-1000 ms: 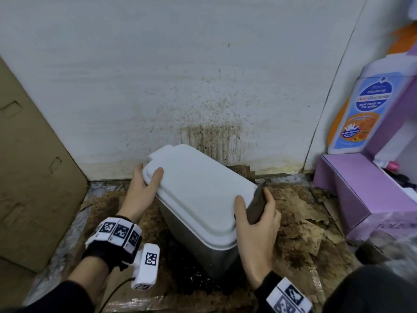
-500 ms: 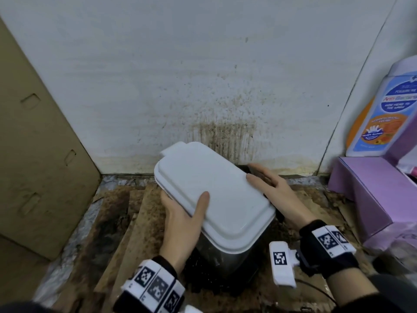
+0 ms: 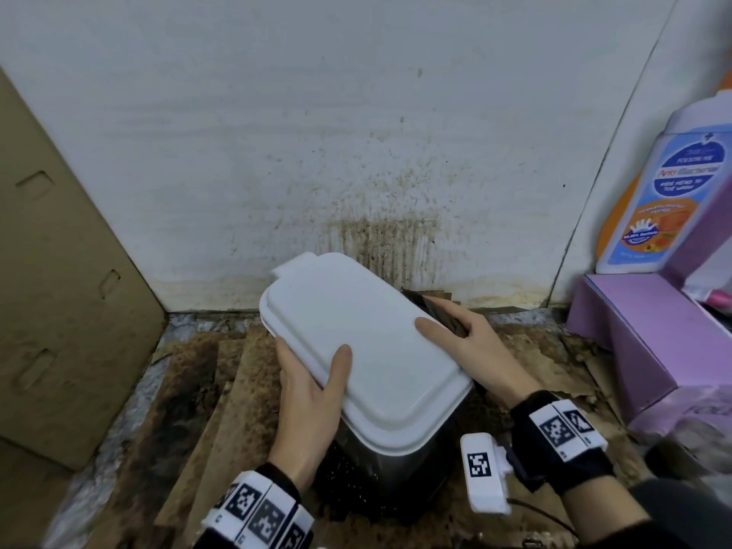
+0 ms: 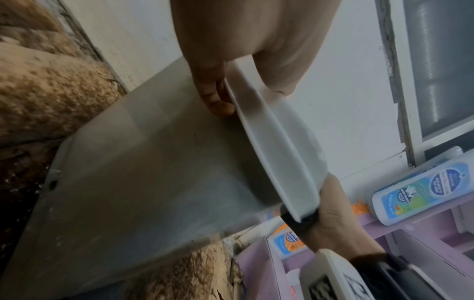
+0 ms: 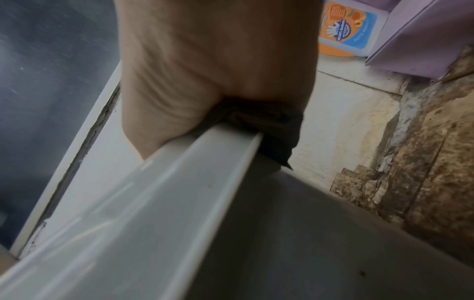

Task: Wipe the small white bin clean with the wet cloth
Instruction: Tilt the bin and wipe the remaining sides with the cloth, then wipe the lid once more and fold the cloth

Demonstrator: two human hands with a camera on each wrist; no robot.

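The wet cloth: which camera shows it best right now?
The right wrist view: the dark cloth fills mid-frame, bunched under the right hand against the lid rim of the white bin. The head view shows only a dark sliver beyond the fingers. The left wrist view does not show it.

The left hand [image 3: 307, 394] grips the near long edge of the small white plastic bin's lid [image 3: 364, 346], thumb on top. The right hand [image 3: 471, 350] holds a dark wet cloth [image 3: 439, 317] against the far edge, thumb on top.

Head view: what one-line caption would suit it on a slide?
Left hand steadies the white bin while the right hand presses a dark cloth against its lid edge.
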